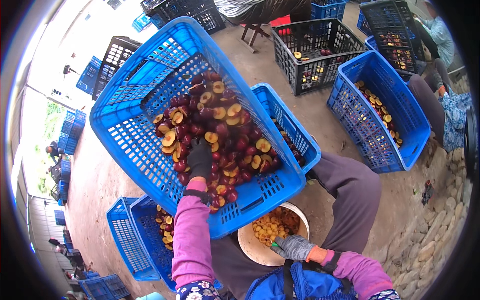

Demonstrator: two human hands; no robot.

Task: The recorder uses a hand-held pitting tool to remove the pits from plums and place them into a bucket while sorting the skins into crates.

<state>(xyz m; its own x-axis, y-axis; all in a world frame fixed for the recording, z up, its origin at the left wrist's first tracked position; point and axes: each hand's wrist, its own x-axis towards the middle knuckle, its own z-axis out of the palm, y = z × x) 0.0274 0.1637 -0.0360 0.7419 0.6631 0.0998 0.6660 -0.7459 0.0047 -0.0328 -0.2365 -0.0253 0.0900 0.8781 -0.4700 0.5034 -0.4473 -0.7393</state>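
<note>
A large blue plastic crate (280,187) is tilted in front of me, holding dark red plums (242,145), some whole and some cut open to yellow flesh. My left hand (200,157), in a black glove, reaches into these plums; its fingertips are hidden among the fruit. Below the crate, between my legs, stands a white bucket (245,242) with many yellow-brown plum stones (272,225) in it. Over its near rim is my right hand (294,247), in a grey glove, closed round a small green-handled tool (274,245) whose other end I cannot make out.
Blue crates with cut plums stand at my left (135,240), under the big crate (300,130) and at the right (350,120). A black crate (300,80) with some cut fruit is ahead. Other people (440,40) sit around. Stones (425,250) edge the floor at right.
</note>
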